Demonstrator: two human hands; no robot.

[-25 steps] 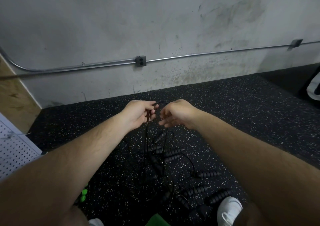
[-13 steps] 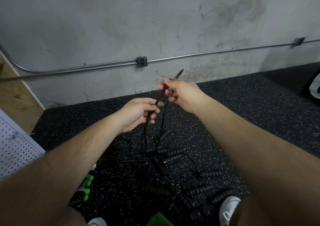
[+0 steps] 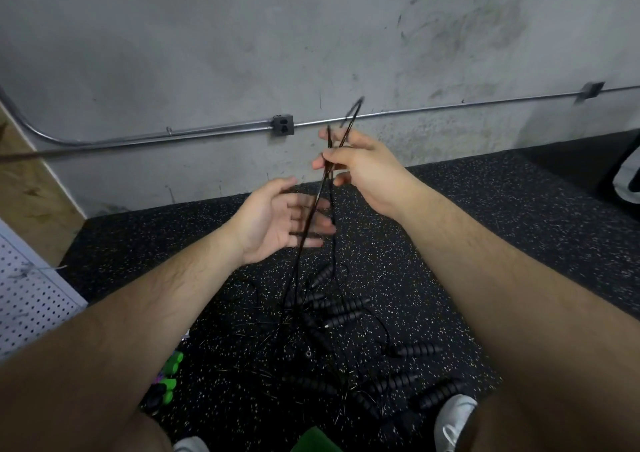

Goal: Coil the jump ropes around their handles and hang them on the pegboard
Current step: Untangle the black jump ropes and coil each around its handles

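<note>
A tangle of black jump ropes [image 3: 322, 327] with ribbed black handles lies on the speckled rubber floor in front of me. My right hand [image 3: 363, 171] is raised and pinches a doubled loop of thin black cord [image 3: 313, 216], whose bend sticks up above the fingers. The cord runs down from it to the pile. My left hand [image 3: 277, 221] is held lower, palm up with fingers spread, and the cord passes in front of its fingers. A white pegboard [image 3: 31, 295] leans at the left edge.
A grey concrete wall [image 3: 242, 35] with a metal conduit and an outlet box [image 3: 283, 125] stands just behind the floor mat. Green-handled ropes [image 3: 166, 379] lie at lower left. My white shoes [image 3: 453, 420] are at the bottom. A wooden board is far left.
My right hand has lifted the cord loop up and away from the pile. My left hand has let go of the cord and opened, palm up.
</note>
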